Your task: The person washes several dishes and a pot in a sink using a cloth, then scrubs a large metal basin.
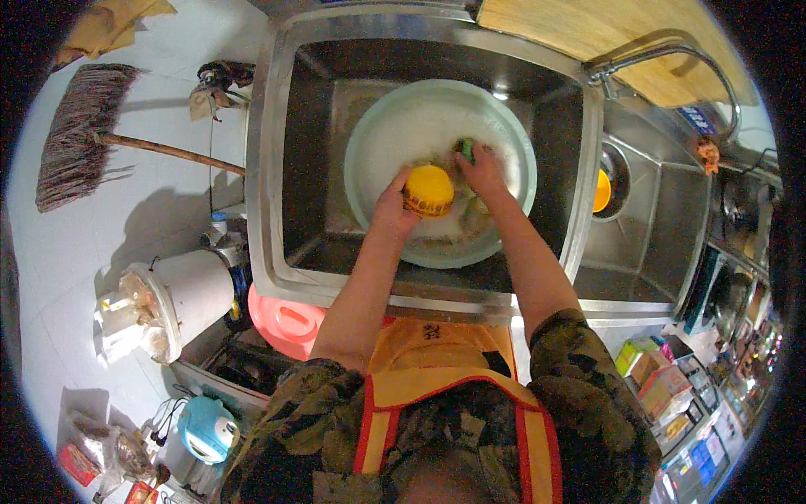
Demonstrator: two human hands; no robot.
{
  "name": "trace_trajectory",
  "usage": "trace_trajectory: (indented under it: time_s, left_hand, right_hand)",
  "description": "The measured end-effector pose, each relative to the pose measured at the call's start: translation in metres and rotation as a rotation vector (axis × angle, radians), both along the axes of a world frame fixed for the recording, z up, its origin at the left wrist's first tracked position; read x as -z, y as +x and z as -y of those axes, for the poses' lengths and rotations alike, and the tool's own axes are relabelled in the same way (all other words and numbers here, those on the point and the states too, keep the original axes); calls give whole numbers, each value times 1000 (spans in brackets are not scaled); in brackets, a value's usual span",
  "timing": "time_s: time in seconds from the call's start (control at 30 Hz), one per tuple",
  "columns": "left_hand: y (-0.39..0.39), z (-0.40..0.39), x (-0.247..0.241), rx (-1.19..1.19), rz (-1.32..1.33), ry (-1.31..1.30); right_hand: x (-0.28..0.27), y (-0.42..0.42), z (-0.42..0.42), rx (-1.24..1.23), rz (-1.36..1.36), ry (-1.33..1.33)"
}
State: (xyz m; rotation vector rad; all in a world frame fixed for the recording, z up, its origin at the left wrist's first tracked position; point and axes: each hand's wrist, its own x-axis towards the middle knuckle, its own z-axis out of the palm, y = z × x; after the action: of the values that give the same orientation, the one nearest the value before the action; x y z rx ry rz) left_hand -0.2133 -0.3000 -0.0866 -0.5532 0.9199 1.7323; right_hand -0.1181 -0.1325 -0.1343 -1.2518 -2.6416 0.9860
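Note:
My left hand (pixel 398 205) grips a yellow bowl (pixel 429 186) with a dark patterned band near its rim. The bowl's rounded underside faces up towards me. Just to the right, my right hand (pixel 485 171) holds a green scouring pad (pixel 466 150), slightly apart from the bowl. Both hands are over a round pale green basin (pixel 356 157) of cloudy, sudsy water. Some blurred shapes lie under the water near my right wrist; what they are I cannot tell. The basin stands inside a stainless steel sink (pixel 308 151).
A second sink compartment (pixel 636 252) to the right holds an orange bowl (pixel 602 190) inside a metal bowl (pixel 620 170). A curved faucet (pixel 686 49) rises behind it. To the left are a broom (pixel 88 135), a white bucket (pixel 195 296) and a pink plastic basin (pixel 283 324).

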Motion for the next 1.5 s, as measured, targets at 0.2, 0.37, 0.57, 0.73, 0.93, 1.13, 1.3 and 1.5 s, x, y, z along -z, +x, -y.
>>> trace_trajectory:
  time_s: [0.2,0.37,0.57,0.73,0.93,1.13,1.3,1.5]
  left_hand:
    - [1,10,12,290,-643,-295]
    - [10,-5,-10,-102,-387,-197]
    - [0,-7,-50,260,-764,-567]
    - [1,-3,-32,-68,-619,-327]
    - [-6,5,1,-329,-287,-250]
    - [0,-4,-10,-216,-150,-241]
    - [-2,1,7,-202,6,-138]
    - [0,-1,16,-135,-17,-105]
  right_hand:
    - [-27,17,28,129,-38,-425]
    - [-127,-8,87,-327,-330,205]
    - [-88,-59,45,-56,-74,-313]
    - [-12,-26,62,269,-193,-768]
    - [-62,-8,133,115,-417,-358]
    - [-66,-22,67,24,-364,-422]
    - [-80,-9,42,-96,-322,-671]
    - [-81,-13,39,-147,-294,-461]
